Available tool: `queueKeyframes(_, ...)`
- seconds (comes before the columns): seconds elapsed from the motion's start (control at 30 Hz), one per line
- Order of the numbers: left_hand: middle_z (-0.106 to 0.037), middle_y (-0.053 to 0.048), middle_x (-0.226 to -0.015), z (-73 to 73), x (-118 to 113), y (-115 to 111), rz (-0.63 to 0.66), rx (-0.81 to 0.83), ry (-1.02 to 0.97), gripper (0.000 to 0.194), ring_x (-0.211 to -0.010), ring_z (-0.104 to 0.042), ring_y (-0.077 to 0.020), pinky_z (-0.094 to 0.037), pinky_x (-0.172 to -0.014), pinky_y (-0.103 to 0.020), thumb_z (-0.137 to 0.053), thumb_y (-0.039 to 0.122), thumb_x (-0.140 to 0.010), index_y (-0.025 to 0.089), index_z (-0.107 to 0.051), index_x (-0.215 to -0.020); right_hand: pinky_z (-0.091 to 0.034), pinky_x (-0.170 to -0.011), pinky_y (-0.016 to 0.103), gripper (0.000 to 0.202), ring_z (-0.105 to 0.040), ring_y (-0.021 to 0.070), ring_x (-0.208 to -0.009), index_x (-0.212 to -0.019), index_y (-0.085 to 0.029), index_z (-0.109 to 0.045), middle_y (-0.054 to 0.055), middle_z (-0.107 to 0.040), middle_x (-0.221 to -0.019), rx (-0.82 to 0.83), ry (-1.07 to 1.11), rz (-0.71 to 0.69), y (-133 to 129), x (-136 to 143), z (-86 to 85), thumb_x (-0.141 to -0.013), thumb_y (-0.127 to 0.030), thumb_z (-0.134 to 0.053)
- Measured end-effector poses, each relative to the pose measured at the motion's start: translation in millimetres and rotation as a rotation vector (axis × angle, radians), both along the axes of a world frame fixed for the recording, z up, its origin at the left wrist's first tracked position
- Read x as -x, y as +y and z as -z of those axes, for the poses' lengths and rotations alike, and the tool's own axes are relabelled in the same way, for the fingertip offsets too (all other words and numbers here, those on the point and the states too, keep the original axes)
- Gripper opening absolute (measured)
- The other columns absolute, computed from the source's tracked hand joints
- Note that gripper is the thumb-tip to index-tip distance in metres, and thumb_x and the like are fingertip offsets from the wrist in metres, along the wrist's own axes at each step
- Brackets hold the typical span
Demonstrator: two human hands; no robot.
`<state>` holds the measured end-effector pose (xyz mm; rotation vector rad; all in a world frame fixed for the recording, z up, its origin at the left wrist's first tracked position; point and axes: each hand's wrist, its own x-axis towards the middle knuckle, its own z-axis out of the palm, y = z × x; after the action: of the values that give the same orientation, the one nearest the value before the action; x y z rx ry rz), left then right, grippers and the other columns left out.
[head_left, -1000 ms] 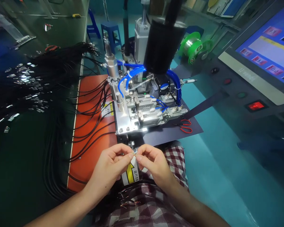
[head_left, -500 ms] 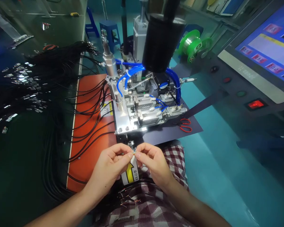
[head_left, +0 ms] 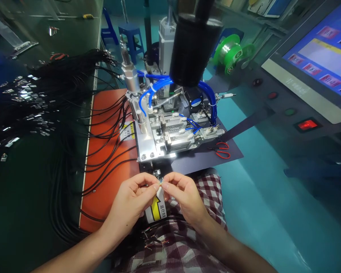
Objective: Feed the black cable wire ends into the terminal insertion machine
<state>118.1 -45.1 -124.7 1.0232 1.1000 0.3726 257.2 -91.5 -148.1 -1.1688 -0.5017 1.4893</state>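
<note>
My left hand and my right hand meet fingertip to fingertip in front of the machine's near edge. Between their pinched thumbs and forefingers are thin coloured wire ends, too small to make out fully. Both hands are closed on them. Just beyond the fingertips is a small metal part at the front of the machine. Beneath the hands a white label with a yellow arrow shows. Short wire scraps lie on the checked cloth over my lap.
Black cables cross the orange surface at the left, beside a large cable bundle. Red-handled scissors lie right of the machine. A control screen stands at the right. A black cylinder hangs above the machine.
Both hands keep almost the same place and pinch. The view has shifted very slightly.
</note>
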Motion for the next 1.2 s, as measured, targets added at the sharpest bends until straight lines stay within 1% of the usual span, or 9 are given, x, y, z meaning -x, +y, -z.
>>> queueKeyframes(0.23,-0.026,0.009,-0.047,0.8,0.6,0.1,0.006,-0.011,0.014,0.023,-0.043,-0.019,-0.0057,-0.016,-0.037,-0.018,-0.059,0.041,-0.081,0.019,-0.056,-0.08,-0.036,-0.05,0.021,0.012,-0.046,0.0079,-0.048,-0.066,-0.016,-0.06,-0.005,-0.054,-0.051,0.016,0.018,0.001,1.2,1.3,-0.3,-0.07,-0.024,-0.068)
queueKeyframes(0.47,-0.026,0.01,-0.047,0.4,0.3,-0.3,0.004,-0.008,0.01,0.022,-0.042,-0.019,-0.0053,-0.015,-0.037,-0.017,-0.059,0.04,-0.08,0.019,-0.056,-0.079,-0.039,-0.053,0.023,0.013,-0.049,0.0092,-0.051,-0.069,-0.016,-0.062,-0.004,-0.056,-0.058,0.006,0.027,0.016,1.0,1.5,0.4,-0.069,-0.027,-0.07)
queueKeyframes(0.73,-0.026,0.009,-0.047,0.6,0.0,-0.1,0.005,-0.009,0.027,0.023,-0.042,-0.02,-0.0056,-0.017,-0.036,-0.016,-0.059,0.042,-0.08,0.019,-0.056,-0.079,-0.039,-0.052,0.023,0.013,-0.048,0.0094,-0.05,-0.066,-0.016,-0.062,-0.004,-0.055,-0.055,0.012,0.04,0.017,1.7,1.9,1.0,-0.069,-0.026,-0.07)
queueKeyframes(0.93,-0.026,0.009,-0.048,0.9,-0.6,0.4,-0.004,-0.001,0.036,0.025,-0.043,-0.018,-0.0055,-0.016,-0.036,-0.016,-0.06,0.044,-0.079,0.019,-0.056,-0.079,-0.039,-0.054,0.023,0.013,-0.048,0.0092,-0.05,-0.068,-0.016,-0.062,-0.004,-0.056,-0.055,0.029,0.067,0.018,1.1,2.8,2.7,-0.068,-0.026,-0.071)
queueKeyframes(1.1,-0.026,0.01,-0.048,3.5,0.2,0.0,-0.015,0.017,0.037,0.026,-0.043,-0.018,-0.0057,-0.016,-0.036,-0.016,-0.059,0.046,-0.079,0.02,-0.056,-0.081,-0.04,-0.054,0.022,0.014,-0.05,0.0093,-0.051,-0.068,-0.016,-0.06,-0.004,-0.055,-0.055,-0.001,0.004,0.014,0.0,3.1,0.4,-0.071,-0.027,-0.069)
queueKeyframes(1.2,-0.027,0.01,-0.047,2.7,0.0,0.6,-0.015,0.026,0.033,0.027,-0.043,-0.018,-0.0055,-0.015,-0.036,-0.016,-0.06,0.045,-0.079,0.019,-0.056,-0.079,-0.041,-0.055,0.023,0.015,-0.051,0.01,-0.052,-0.068,-0.016,-0.06,-0.004,-0.056,-0.057,-0.01,-0.026,0.006,-0.6,1.8,1.9,-0.072,-0.028,-0.069)
